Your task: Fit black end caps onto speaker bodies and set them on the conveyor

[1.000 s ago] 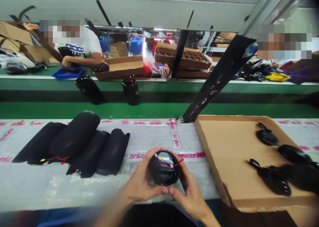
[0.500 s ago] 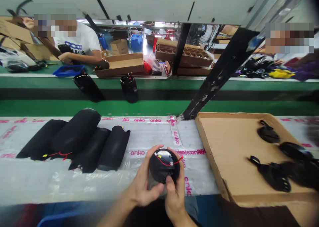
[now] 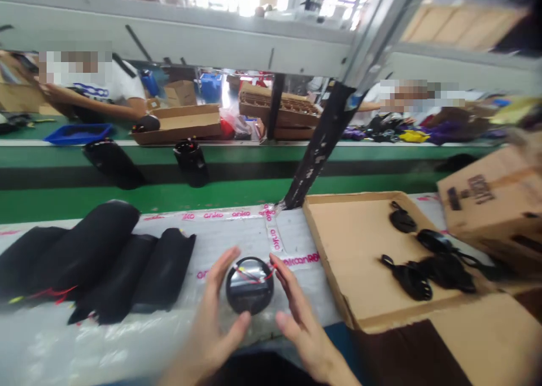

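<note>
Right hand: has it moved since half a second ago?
Yes, rightward: the right hand is now nearer the left wall of the cardboard tray, its thumb off the black cylinder.

The left hand (image 3: 212,312) and right hand (image 3: 302,321) face each other, palms inward, fingers (image 3: 288,281) slightly curved, thumbs (image 3: 237,330) spread from them, forearms (image 3: 336,366) slanting toward the middle
</note>
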Available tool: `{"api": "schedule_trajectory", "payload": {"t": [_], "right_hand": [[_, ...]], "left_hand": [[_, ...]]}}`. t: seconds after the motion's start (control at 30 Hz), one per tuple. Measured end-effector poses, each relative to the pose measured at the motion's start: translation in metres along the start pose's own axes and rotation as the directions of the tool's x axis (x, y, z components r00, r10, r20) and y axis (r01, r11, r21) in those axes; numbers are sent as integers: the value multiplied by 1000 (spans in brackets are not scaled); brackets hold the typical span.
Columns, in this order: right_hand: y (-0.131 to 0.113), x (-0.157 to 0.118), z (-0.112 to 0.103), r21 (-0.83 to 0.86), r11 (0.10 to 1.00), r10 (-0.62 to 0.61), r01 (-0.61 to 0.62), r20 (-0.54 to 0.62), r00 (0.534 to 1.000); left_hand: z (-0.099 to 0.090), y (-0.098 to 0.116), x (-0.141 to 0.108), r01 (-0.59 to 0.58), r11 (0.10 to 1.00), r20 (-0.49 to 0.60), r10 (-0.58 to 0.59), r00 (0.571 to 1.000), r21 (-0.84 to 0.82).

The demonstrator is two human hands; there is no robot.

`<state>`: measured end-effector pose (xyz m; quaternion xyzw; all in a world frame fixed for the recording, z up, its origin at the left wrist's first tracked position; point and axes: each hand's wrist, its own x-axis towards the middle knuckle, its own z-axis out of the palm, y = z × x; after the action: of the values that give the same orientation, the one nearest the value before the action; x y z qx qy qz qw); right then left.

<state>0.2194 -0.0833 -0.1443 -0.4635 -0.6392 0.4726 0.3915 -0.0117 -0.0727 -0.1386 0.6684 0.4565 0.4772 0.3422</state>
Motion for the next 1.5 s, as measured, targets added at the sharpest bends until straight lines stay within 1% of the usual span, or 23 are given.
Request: {"api": "schedule_trajectory", "payload": {"t": [0.03,0.07,0.1,0.17,0.23,0.3,0.33,0.37,0.4,0.53,0.63,0.77,0.93,1.07,1.1,1.13,1.17,1.2,1.23,1.27,1.3,1.4,1.5], "right_hand": [[-3,-1,-29,-134,991,1,-2,-8,1000],[-6,-3,-60,-293,956,11,-28,-58,998],[-7,-5,-93,-481,869,37,-113,-165,986],[-5,-11,-157,-596,745,89,-299,-356,930],[4,-21,-212,-643,610,106,-463,-513,852],[18,-31,-249,-645,474,133,-600,-621,772],[26,-36,-259,-645,426,152,-634,-640,753],[34,-39,-265,-652,398,175,-646,-637,751],[41,-41,-267,-666,391,200,-635,-612,765],[58,-36,-254,-728,491,234,-479,-419,877],[60,-26,-241,-731,570,212,-374,-309,927],[58,-9,-225,-711,632,174,-309,-258,950],[59,12,-204,-673,684,169,-282,-229,959],[43,16,-198,-624,726,189,-288,-222,957],[36,15,-193,-569,771,186,-285,-227,956],[27,12,-186,-464,844,179,-269,-229,957],[19,10,-174,-299,925,170,-234,-227,959],[11,8,-160,-78,980,163,-184,-221,962],[3,7,-142,161,980,150,-119,-196,969],[-4,8,-123,343,937,134,-67,-176,975],[-9,10,-104,457,889,123,-42,-150,981],[-22,26,-55,587,810,99,1,-138,986],[-28,46,-33,619,786,68,-3,-81,994]], "left_hand": [[-7,2,2,-50,995,-58,55,997,81],[-13,6,6,-106,979,-115,127,985,177],[-19,10,11,-176,945,-137,220,966,277],[-25,21,26,-349,828,-64,416,907,439],[-25,33,41,-467,708,65,515,855,529],[-20,43,52,-472,645,121,511,851,601],[-17,45,55,-448,626,118,496,861,638],[-14,46,56,-422,612,108,482,869,669],[-11,46,56,-399,603,91,475,875,691],[-2,40,53,-378,632,60,463,884,676],[1,38,50,-395,686,80,442,893,612],[2,35,44,-406,756,128,401,907,513],[2,35,39,-327,832,111,311,944,447],[5,43,43,-259,885,81,247,966,387],[5,45,45,-238,898,67,230,971,371],[6,47,46,-213,910,54,208,977,355],[7,47,47,-182,922,41,179,983,341],[8,48,48,-150,933,31,148,989,329],[9,48,48,-122,940,17,123,992,318],[10,48,48,-105,945,0,110,994,310],[11,48,48,-106,947,-14,116,993,304],[13,52,49,-193,933,-16,207,978,304],[15,57,50,-265,917,2,277,961,298]]}}
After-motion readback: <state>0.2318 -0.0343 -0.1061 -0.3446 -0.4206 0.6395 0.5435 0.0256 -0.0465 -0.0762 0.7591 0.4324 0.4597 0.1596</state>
